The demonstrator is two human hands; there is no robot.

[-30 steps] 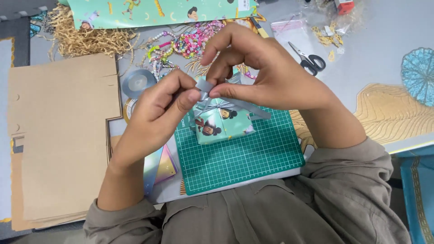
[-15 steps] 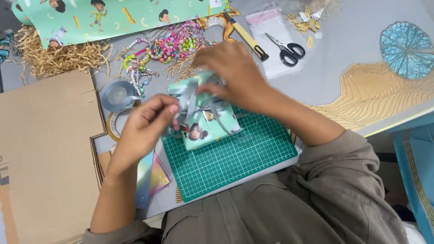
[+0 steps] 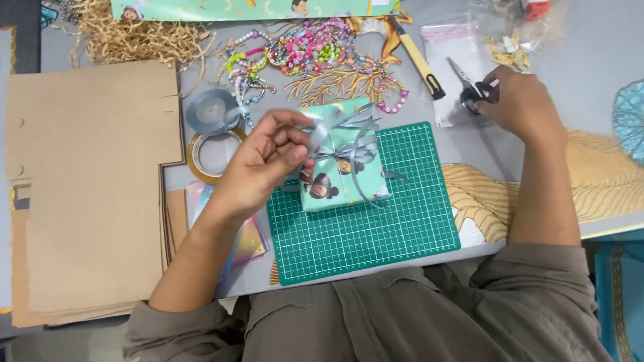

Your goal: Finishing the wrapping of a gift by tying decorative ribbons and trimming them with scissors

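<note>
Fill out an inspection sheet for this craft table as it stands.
Surface: grey table with a green cutting mat near the front edge.
Job's things: wrapped gift box on the mat, grey ribbon tied over it; scissors at the right.
Clutter: bead strings, paper shred, ribbon spool, tape roll, flat cardboard, utility knife, clear bag.
Hands: left hand pinches the ribbon; right hand is on the scissors.
Cables: nothing seen.
Surroundings: roll of wrapping paper at the far edge.
</note>
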